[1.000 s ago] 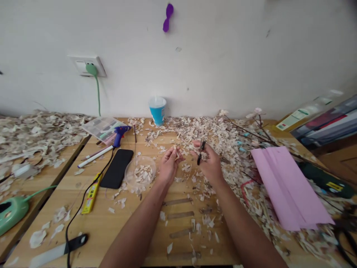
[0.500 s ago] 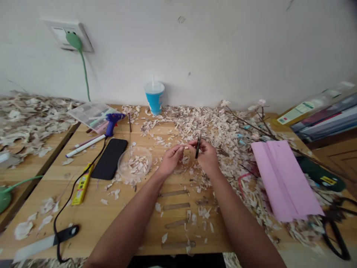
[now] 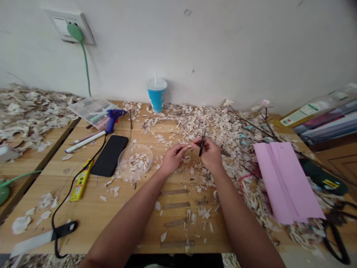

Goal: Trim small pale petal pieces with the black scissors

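My left hand (image 3: 172, 160) is closed in a pinch above the middle of the table, on a small pale flake (image 3: 190, 146). Close beside it on the right, my right hand (image 3: 211, 155) grips a slim black tool with a narrow upper end (image 3: 201, 148), held nearly upright; its exact kind cannot be made out. The fingertips of both hands almost meet at the flake. To the left of my left hand, a clear round dish (image 3: 120, 166) holds a heap of similar pale flakes (image 3: 138, 162).
Pale shavings (image 3: 192, 119) cover the table's back and right. On the left lie a black phone (image 3: 110, 156), a blue glue gun (image 3: 112, 120), its black cord and a yellow box (image 3: 80, 183). A blue cup (image 3: 156, 98) stands by the wall. Pink paper (image 3: 288, 180) and black-handled scissors (image 3: 336, 242) lie right.
My right hand has shifted slightly to the right, and the black tool leans a little more to the right. My left hand keeps its pinch. The whole view has shifted slightly.
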Action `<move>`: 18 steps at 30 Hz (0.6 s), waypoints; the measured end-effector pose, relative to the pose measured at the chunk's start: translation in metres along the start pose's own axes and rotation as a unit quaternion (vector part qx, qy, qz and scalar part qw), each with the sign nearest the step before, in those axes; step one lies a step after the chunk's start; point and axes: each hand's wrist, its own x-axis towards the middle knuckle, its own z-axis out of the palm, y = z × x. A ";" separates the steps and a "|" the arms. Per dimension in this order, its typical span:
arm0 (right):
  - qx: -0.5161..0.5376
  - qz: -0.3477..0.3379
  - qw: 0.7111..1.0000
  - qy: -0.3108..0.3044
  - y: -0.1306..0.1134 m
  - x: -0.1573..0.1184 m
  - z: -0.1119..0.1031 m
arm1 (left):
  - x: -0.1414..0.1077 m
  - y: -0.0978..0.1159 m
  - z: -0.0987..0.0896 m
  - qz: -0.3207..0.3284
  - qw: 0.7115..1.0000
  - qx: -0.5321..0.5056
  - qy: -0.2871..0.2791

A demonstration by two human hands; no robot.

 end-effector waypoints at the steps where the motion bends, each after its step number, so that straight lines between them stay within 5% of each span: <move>1: 0.003 0.004 1.000 -0.010 0.000 0.000 0.000 | 0.000 0.000 0.000 0.002 1.000 -0.006 0.005; 6: -0.012 0.014 0.999 -0.047 -0.002 -0.002 0.003 | 0.000 0.003 0.000 0.008 0.999 -0.033 0.026; 12: 0.000 0.012 0.998 0.066 -0.001 0.003 -0.006 | 0.003 -0.001 0.000 -0.051 0.996 -0.064 0.026; 18: -0.039 0.032 0.999 0.012 0.001 0.004 -0.011 | 0.007 -0.009 -0.002 -0.077 0.975 -0.208 0.011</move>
